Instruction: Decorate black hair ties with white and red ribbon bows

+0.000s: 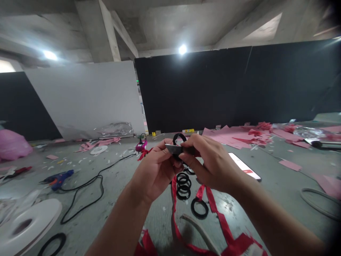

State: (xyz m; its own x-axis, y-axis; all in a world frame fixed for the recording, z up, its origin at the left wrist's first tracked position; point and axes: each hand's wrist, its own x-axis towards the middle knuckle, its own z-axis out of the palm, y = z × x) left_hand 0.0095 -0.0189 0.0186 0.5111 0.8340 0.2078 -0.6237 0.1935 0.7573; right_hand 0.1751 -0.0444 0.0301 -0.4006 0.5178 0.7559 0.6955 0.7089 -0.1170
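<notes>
The broad grey worn tabletop lies beneath the grip, and its clutter looks like the first source of trouble: anything let slip would land among loose stuff; red satin-like ribbon trails below the grip, one strand directly under it and another below the right wrist, so a dropping forearm could snag it and drag whatever lies on it; a large round white reel, well to the left of and below the grip, seems too far off to interfere; the left hand is narrow, its fingers curled around a round black ring, which stands tilted up at the fingertips between the hands; the right hand is narrow too, thumb and fingers pinched at the near end of a flat grey pointed piece, metal by its sheen; the fingers hide whether that piece touches the ring or passes through it; a flat white-screened phone lies just beyond the right wrist, where an outward swing of that arm might knock it; a blue pistol-shaped glue gun lies well left of the grip; a row of overlapping black rings lies just under the grip, easily scattered by a lowered palm; the sharpest worry is the smallest: the pointed piece aims toward the left thumb, so if the ring turned or the pinch slid, the tip could scrape skin or the ring could spring away
</notes>
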